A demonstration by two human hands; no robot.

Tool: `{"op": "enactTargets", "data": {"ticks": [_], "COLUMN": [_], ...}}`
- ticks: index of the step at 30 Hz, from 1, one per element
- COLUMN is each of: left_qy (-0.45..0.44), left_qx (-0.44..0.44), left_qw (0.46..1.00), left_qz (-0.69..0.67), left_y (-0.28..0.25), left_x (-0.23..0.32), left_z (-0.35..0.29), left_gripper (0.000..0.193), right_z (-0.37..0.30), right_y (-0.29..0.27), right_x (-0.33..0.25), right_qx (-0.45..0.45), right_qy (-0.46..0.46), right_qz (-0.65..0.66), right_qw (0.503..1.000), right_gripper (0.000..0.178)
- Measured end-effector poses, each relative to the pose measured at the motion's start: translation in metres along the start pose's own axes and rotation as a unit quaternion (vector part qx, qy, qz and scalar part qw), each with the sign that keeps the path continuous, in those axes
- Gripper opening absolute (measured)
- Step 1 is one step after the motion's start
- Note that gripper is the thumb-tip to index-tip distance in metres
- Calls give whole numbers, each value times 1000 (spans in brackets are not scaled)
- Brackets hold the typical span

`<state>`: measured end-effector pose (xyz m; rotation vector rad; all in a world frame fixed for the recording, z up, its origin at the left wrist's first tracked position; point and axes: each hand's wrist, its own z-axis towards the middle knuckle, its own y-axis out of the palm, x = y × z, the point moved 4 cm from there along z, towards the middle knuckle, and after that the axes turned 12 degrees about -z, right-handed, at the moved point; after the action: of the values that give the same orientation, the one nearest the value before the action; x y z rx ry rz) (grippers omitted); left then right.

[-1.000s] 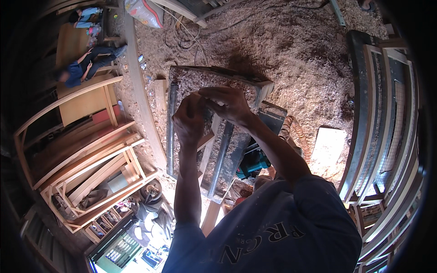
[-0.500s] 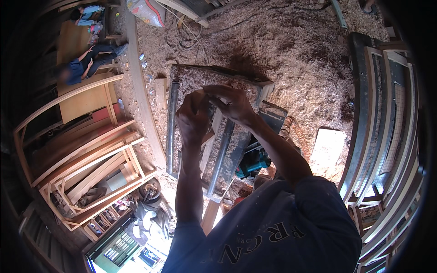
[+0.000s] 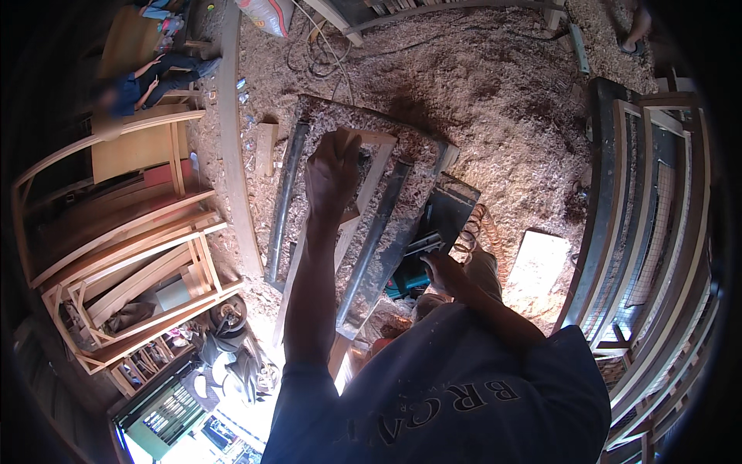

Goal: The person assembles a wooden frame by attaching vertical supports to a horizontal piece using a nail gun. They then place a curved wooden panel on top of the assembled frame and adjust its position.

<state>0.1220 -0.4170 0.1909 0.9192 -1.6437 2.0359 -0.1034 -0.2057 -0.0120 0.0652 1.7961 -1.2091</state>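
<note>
My left hand [image 3: 334, 166] is closed around the top corner of a light wooden frame [image 3: 376, 172]. Two long rails and short crosspieces of the frame show, partly hidden behind my hand and forearm. Under it is a dark, sawdust-strewn bench [image 3: 417, 147] with metal bars along its length. Lower and to the right, my right hand [image 3: 446, 273] is bent, with its fingers partly hidden, beside a grey metal tool [image 3: 425, 244]. What it grips I cannot make out. Just left of that hand is a teal power tool [image 3: 405, 280].
An orange coiled hose [image 3: 488, 226] lies right of the bench. Wooden frames [image 3: 139, 301] are stacked at left; long slatted pieces [image 3: 657, 224] stand at right. A seated person [image 3: 143, 89] is at upper left. Sawdust [image 3: 510, 131] covers the floor; a cable [image 3: 332, 58] lies beyond the bench.
My right hand has left the top of the wooden frame and moved down and right to the grey tool. My left hand stays up at the frame's corner. The view has shifted slightly.
</note>
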Motion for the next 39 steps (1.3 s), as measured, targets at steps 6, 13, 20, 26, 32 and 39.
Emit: {"op": "enactTargets", "data": {"ticks": [6,13,20,26,32,39], "left_qy": [2,5,-29,-29,-46,-77], "left_qx": [15,21,2,8,4,-14], "left_qw": [1000,1000,1000,1000,999,997], "left_qz": [0,1,2,0,29,-11], "left_y": [-1,-5,-4,-3,-8,-9], "left_x": [4,8,0,-1,7,8], "left_z": [-4,-4,-2,-2,-2,-11], "left_gripper": [20,22,23,22,20,22], "right_z": [-25,-32,-34,-24,-46,-26], "right_y": [51,87,134,116,24,-118], "right_x": [1,-28,-21,-30,-23,-37], "right_qx": [56,-22,-82,23,-179,-279], "right_qy": [-47,-172,-143,-153,-172,103], "right_qz": [-70,-258,-288,-285,-125,-164], "right_qw": [995,951,943,946,961,941], "right_gripper": [23,26,26,26,38,42]}}
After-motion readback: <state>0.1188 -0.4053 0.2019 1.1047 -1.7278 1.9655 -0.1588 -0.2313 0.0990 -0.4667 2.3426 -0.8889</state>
